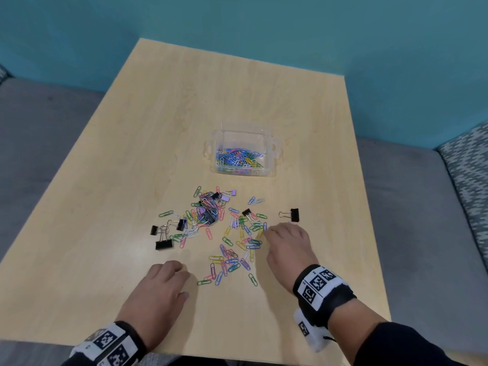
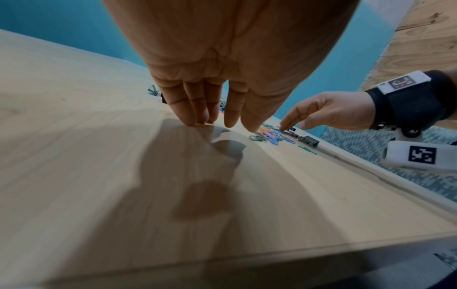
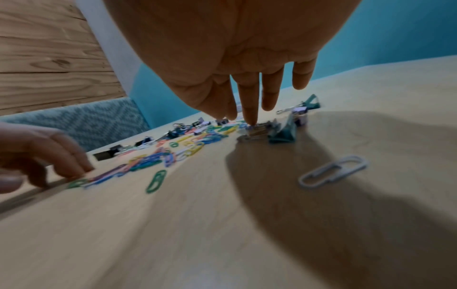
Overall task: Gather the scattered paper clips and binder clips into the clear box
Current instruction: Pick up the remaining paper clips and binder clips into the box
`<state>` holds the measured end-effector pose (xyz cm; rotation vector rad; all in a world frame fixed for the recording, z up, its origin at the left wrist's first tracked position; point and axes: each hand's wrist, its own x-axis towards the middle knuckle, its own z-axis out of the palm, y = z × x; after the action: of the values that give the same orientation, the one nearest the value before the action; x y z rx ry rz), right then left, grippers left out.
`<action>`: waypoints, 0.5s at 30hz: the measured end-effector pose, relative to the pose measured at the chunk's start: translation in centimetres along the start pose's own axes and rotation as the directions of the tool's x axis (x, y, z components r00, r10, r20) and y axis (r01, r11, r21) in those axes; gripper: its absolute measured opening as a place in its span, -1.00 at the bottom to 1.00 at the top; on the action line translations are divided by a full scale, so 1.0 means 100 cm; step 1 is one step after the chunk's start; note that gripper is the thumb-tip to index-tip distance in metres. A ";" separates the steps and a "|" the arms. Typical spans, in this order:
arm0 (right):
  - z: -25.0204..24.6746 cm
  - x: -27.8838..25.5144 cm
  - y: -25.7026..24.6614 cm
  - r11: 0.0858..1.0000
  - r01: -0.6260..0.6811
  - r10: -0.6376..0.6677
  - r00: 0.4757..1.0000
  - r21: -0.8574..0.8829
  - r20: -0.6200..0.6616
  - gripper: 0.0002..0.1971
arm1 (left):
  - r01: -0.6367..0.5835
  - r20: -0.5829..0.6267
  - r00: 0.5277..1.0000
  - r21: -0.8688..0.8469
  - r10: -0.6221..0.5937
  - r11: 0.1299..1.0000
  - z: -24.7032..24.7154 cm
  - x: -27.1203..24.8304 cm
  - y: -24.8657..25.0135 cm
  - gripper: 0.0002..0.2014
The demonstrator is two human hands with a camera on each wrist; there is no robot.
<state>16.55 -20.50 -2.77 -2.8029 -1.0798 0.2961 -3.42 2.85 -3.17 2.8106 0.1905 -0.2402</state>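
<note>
The clear box (image 1: 272, 150) stands mid-table and holds a layer of colored paper clips (image 1: 239, 158). In front of it, several colored paper clips (image 1: 229, 244) lie scattered, with black binder clips (image 1: 163, 244) and small purple ones (image 1: 225, 198) among them. One black binder clip (image 1: 294, 214) lies apart to the right. My right hand (image 1: 274, 233) reaches into the right side of the scatter, and its straight fingertips (image 3: 252, 122) touch clips there. My left hand (image 1: 169, 270) rests its fingertips (image 2: 202, 119) on bare table near the scatter's left front and holds nothing.
The light wooden table (image 1: 105, 180) has bare room at the back and left. Its right edge (image 1: 369, 220) is close to the right hand. A white paper clip (image 3: 332, 171) lies alone below my right palm. Teal walls and grey seating surround the table.
</note>
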 end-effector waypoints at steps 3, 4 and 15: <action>0.002 -0.006 -0.005 0.995 0.101 -0.102 0.994 0.019 0.039 -0.58 | 0.001 0.002 1.000 0.000 -0.001 1.000 0.000 0.000 0.000 -0.65; 0.001 -0.007 -0.006 0.991 0.132 -0.134 0.989 0.031 0.055 -0.58 | 0.002 0.003 1.000 0.002 -0.002 1.000 0.001 0.000 0.000 -0.65; -0.004 0.023 -0.014 0.986 0.165 -0.156 0.971 -0.033 0.184 -0.34 | 0.012 0.025 1.000 0.022 -0.013 1.000 0.001 -0.001 -0.001 -0.64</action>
<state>17.41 -17.93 -2.45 -2.7504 -1.3607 0.5221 -3.55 2.88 -3.26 2.8269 0.2004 -0.2825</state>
